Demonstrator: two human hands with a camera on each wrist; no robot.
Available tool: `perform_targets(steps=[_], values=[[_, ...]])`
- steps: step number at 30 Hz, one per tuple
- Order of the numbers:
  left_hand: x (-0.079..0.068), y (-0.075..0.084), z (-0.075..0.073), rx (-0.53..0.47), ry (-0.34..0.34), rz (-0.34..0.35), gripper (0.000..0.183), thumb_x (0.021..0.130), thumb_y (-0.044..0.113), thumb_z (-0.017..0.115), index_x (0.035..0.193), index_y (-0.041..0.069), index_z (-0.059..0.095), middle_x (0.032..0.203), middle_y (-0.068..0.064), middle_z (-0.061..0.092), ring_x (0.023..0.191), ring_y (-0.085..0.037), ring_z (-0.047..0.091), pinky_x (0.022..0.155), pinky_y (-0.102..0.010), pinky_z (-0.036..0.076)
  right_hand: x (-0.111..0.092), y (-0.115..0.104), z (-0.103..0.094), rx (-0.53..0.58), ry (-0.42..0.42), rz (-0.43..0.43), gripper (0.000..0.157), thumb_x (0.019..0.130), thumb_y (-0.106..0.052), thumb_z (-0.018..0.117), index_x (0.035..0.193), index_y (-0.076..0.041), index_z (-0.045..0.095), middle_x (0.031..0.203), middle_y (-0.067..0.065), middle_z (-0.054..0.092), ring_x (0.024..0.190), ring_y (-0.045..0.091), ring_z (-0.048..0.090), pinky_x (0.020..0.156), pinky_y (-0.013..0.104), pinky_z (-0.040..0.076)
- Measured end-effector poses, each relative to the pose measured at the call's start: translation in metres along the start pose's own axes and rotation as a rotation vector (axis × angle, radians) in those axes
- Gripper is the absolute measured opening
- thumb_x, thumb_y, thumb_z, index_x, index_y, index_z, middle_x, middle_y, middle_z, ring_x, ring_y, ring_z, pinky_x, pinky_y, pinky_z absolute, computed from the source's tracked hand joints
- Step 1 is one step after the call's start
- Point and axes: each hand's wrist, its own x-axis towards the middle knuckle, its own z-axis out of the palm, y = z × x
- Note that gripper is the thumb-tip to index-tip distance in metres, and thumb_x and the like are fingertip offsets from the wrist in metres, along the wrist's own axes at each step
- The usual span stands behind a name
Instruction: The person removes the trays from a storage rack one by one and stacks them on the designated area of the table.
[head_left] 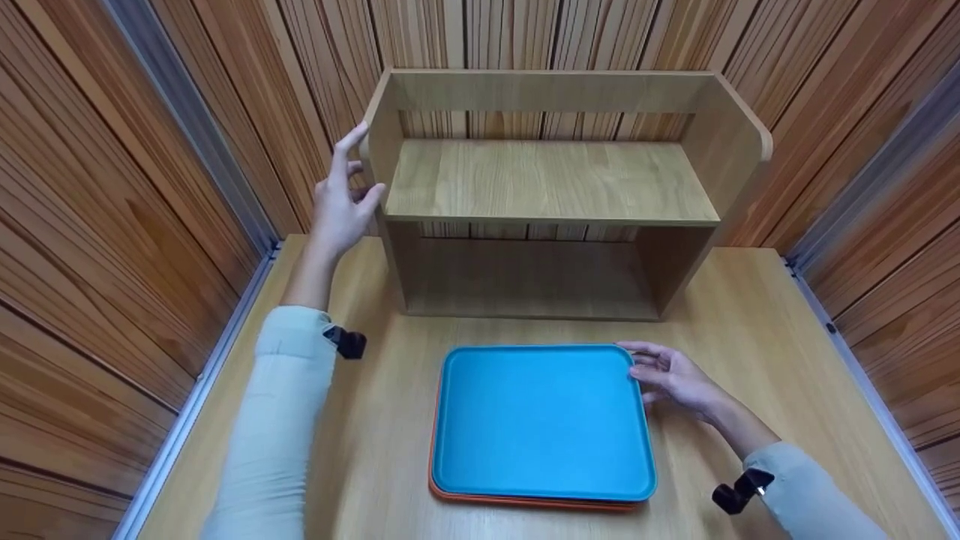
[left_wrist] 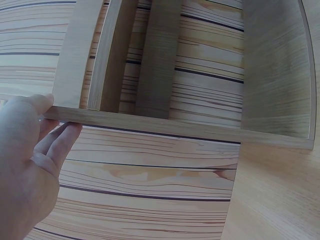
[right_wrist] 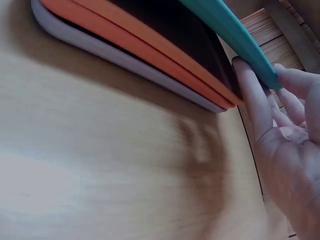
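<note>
A blue tray (head_left: 544, 424) lies over a stack of trays in the head view, its far right corner pinched between the thumb and fingers of my right hand (head_left: 679, 382). Seen from the right wrist, that corner of the blue tray (right_wrist: 240, 37) is raised above the orange trays (right_wrist: 150, 52), with a dark gap between. A pale grey-purple tray (right_wrist: 125, 61) is lowest in the stack. My left hand (head_left: 341, 206) grips the left side panel of a wooden two-level shelf (head_left: 551, 180). In the left wrist view its thumb and fingers lie on opposite faces of the panel edge (left_wrist: 150, 124).
The shelf stands at the back of a wooden table (head_left: 367, 420), behind the trays. Wood-patterned walls (head_left: 90, 187) close in the back and both sides. Metal rails (head_left: 202, 375) run along the table's side edges.
</note>
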Motion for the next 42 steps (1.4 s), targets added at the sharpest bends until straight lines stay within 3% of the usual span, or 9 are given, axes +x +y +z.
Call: perform_targets(steps=[7, 10, 14, 16, 25, 35, 39, 42], values=[[-0.001, -0.001, -0.001, 0.005, 0.004, 0.015, 0.08, 0.111, -0.001, 0.065, 0.175, 0.032, 0.032, 0.179, -0.023, 0.041, 0.158, -0.038, 0.058, 0.12, -0.057, 0.062, -0.001, 0.002, -0.001, -0.13, 0.032, 0.042, 0.059, 0.116, -0.022, 0.064, 0.167, 0.002, 0.047, 0.136, -0.003, 0.072, 0.1, 0.011, 0.075, 0.081, 0.027, 0.071], [-0.001, -0.001, -0.001, 0.002, 0.013, 0.032, 0.078, 0.11, -0.002, 0.065, 0.175, 0.029, 0.033, 0.18, -0.023, 0.04, 0.158, -0.039, 0.058, 0.119, -0.057, 0.063, 0.001, 0.005, -0.001, -0.2, 0.04, 0.02, 0.058, 0.116, -0.021, 0.065, 0.166, 0.004, 0.048, 0.138, 0.015, 0.071, 0.091, 0.012, 0.073, 0.077, 0.025, 0.069], [-0.001, -0.001, 0.0, -0.004, 0.017, 0.04, 0.077, 0.11, -0.002, 0.064, 0.174, 0.027, 0.033, 0.18, -0.024, 0.039, 0.159, -0.04, 0.057, 0.119, -0.058, 0.062, 0.003, 0.01, 0.002, -0.224, 0.007, -0.022, 0.056, 0.117, -0.019, 0.061, 0.165, 0.007, 0.048, 0.148, 0.038, 0.062, 0.095, 0.011, 0.076, 0.078, 0.028, 0.071], [-0.001, -0.001, 0.0, -0.004, 0.011, 0.034, 0.077, 0.11, -0.001, 0.065, 0.174, 0.028, 0.033, 0.179, -0.025, 0.04, 0.158, -0.04, 0.057, 0.119, -0.058, 0.062, 0.003, 0.012, 0.003, -0.213, -0.012, -0.024, 0.056, 0.118, -0.019, 0.06, 0.165, 0.007, 0.047, 0.153, 0.042, 0.057, 0.102, 0.009, 0.077, 0.081, 0.03, 0.072], [0.0, 0.0, 0.005, -0.005, 0.003, 0.009, 0.078, 0.111, 0.001, 0.064, 0.175, 0.032, 0.032, 0.177, -0.028, 0.042, 0.154, -0.044, 0.061, 0.117, -0.06, 0.063, 0.0, 0.013, 0.001, -0.203, -0.021, -0.008, 0.057, 0.118, -0.019, 0.06, 0.167, 0.007, 0.044, 0.157, 0.044, 0.053, 0.106, 0.009, 0.078, 0.081, 0.033, 0.073], [0.0, -0.001, 0.008, 0.013, 0.051, 0.048, 0.078, 0.111, 0.0, 0.064, 0.176, 0.027, 0.033, 0.178, -0.023, 0.043, 0.158, -0.037, 0.058, 0.121, -0.058, 0.061, 0.004, -0.002, -0.003, -0.282, -0.023, 0.033, 0.056, 0.118, -0.021, 0.06, 0.166, 0.005, 0.046, 0.155, 0.041, 0.053, 0.102, 0.02, 0.075, 0.083, 0.033, 0.072], [-0.003, -0.001, 0.009, 0.002, 0.092, 0.055, 0.076, 0.11, 0.0, 0.064, 0.176, 0.023, 0.035, 0.176, -0.022, 0.047, 0.154, -0.037, 0.061, 0.118, -0.056, 0.064, 0.004, -0.016, -0.008, -0.285, -0.01, 0.036, 0.057, 0.119, -0.022, 0.058, 0.168, 0.004, 0.044, 0.158, 0.04, 0.052, 0.113, 0.026, 0.077, 0.09, 0.037, 0.073], [-0.006, 0.0, 0.009, -0.012, 0.126, 0.063, 0.074, 0.109, 0.0, 0.064, 0.175, 0.02, 0.038, 0.171, -0.022, 0.054, 0.148, -0.037, 0.067, 0.113, -0.056, 0.067, 0.003, -0.029, -0.014, -0.274, 0.033, 0.004, 0.056, 0.119, -0.021, 0.058, 0.167, 0.005, 0.044, 0.161, 0.04, 0.05, 0.122, 0.02, 0.076, 0.096, 0.038, 0.072]])
